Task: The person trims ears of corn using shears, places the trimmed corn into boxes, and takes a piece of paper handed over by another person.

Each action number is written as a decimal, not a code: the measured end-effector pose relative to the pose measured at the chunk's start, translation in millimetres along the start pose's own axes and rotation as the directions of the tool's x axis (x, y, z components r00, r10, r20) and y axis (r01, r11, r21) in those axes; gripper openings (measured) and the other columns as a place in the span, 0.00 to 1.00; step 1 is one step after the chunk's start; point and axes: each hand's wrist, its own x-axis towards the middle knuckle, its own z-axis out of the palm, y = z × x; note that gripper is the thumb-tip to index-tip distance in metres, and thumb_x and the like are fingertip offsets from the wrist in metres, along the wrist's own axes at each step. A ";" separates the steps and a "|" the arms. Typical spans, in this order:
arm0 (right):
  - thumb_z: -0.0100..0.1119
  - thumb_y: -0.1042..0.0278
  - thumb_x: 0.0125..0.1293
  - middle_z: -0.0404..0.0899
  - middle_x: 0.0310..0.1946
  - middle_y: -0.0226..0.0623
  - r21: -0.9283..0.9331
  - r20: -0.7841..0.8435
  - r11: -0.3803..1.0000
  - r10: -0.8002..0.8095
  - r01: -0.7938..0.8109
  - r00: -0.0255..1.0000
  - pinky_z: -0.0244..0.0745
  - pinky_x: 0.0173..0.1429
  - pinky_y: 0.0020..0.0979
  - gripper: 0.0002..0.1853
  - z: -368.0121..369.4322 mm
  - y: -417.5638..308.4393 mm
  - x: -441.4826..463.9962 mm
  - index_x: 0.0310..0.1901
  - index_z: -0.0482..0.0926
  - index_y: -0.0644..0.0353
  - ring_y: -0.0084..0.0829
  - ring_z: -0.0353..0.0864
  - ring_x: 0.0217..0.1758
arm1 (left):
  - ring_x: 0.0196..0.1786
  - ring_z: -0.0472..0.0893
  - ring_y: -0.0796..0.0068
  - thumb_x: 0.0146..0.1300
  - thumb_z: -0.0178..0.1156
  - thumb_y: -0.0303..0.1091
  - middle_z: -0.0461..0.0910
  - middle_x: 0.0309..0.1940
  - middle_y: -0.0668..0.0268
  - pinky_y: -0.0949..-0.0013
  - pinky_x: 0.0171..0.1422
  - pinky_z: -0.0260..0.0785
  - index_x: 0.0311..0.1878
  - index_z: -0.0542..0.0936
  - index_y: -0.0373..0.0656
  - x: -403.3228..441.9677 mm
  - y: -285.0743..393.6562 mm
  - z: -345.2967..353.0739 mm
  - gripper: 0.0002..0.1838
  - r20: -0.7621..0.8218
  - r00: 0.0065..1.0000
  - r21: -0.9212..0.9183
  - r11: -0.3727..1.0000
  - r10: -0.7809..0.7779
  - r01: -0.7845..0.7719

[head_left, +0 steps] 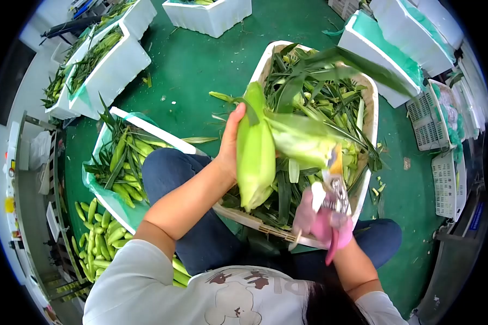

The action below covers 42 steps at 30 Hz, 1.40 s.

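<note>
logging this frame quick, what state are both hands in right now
Left hand: closed around a green corn ear.
Right hand: gloved, blurred, closed on the handles of pruning shears.

A smooth green floor (190, 70) spans the frame's centre. A white wall (31, 89), bearing a dark rectangular panel (15, 69), bounds the upper left. A grey open-fronted shelving unit (28, 206) stands at left. Illumination is bright and even.
</note>
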 end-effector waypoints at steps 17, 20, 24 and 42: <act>0.55 0.73 0.64 0.75 0.37 0.38 0.027 -0.779 0.992 0.099 -0.124 0.620 0.76 0.53 0.42 0.05 -109.7 -42.1 57.7 0.39 0.71 0.59 0.35 0.75 0.39 | 0.56 0.78 0.69 0.61 0.63 0.62 0.77 0.55 0.63 0.56 0.62 0.74 0.69 0.67 0.47 4.9 -28.7 3.9 0.40 -0.402 0.905 0.502 0.860 0.137 0.093; 0.56 0.73 0.63 0.77 0.41 0.40 0.076 -0.397 0.975 0.223 -0.210 0.890 0.76 0.53 0.42 0.12 -87.2 -22.5 25.7 0.48 0.73 0.63 0.32 0.77 0.39 | 0.57 0.77 0.73 0.58 0.74 0.43 0.76 0.56 0.66 0.64 0.63 0.72 0.71 0.64 0.44 7.2 -34.1 6.8 0.41 -0.305 0.889 0.814 0.578 0.342 0.058; 0.60 0.63 0.65 0.78 0.51 0.42 0.261 -0.322 0.965 0.112 -0.026 0.940 0.74 0.61 0.43 0.25 -42.0 -9.6 12.5 0.61 0.71 0.64 0.36 0.78 0.52 | 0.63 0.73 0.71 0.53 0.76 0.34 0.72 0.61 0.62 0.67 0.68 0.65 0.70 0.64 0.35 14.4 -48.4 3.3 0.43 -0.158 0.938 0.917 0.399 0.308 0.023; 0.63 0.72 0.57 0.80 0.41 0.34 -0.522 -0.250 0.846 -0.027 -0.111 0.968 0.77 0.53 0.32 0.24 -13.0 -26.5 -39.0 0.56 0.72 0.61 0.28 0.81 0.47 | 0.69 0.65 0.49 0.48 0.75 0.32 0.66 0.68 0.54 0.53 0.72 0.60 0.57 0.70 0.42 42.0 -67.4 -50.1 0.33 0.251 0.921 0.836 -0.546 0.300 -0.050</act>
